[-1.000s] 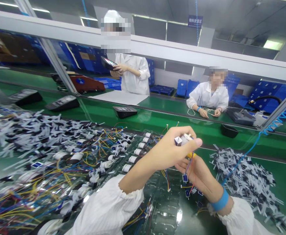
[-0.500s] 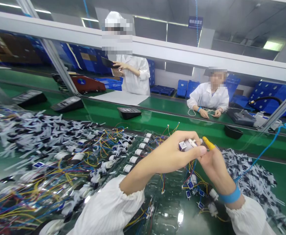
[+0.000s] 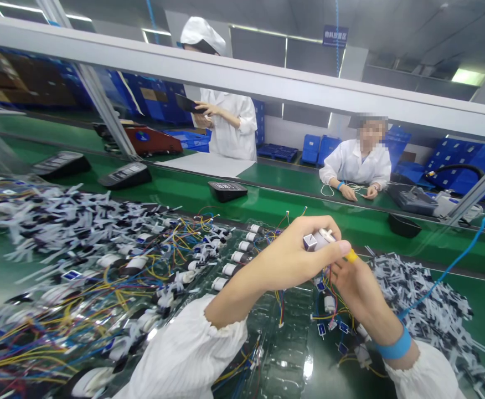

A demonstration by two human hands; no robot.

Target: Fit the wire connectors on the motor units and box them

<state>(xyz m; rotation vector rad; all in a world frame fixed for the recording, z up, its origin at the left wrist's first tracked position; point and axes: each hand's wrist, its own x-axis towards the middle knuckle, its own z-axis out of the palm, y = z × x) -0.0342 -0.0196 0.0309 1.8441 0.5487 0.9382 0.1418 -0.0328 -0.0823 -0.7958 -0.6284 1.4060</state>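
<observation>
My left hand (image 3: 296, 257) is raised over the bench and pinches a small white and silver wired part (image 3: 318, 239) between thumb and fingers. Thin coloured wires hang down from it. My right hand (image 3: 359, 285) sits just below and to the right, fingers closed around a yellow-tipped tool (image 3: 351, 255) that touches the part. A blue wrist strap (image 3: 396, 344) circles my right wrist. Under both hands lies a clear plastic tray (image 3: 288, 354) with more small wired parts (image 3: 242, 246) in rows.
A big heap of white parts with yellow, blue and red wires (image 3: 101, 260) covers the left. A pile of black and white strips (image 3: 425, 305) lies right. Black devices (image 3: 227, 190) ride the green belt. Two people in white coats (image 3: 230, 124) work beyond; a blue coiled hose (image 3: 450, 263) hangs right.
My right hand rose beside the part half a second ago, then dropped slightly and tucked under my left thumb. The left hand kept its grip, almost still.
</observation>
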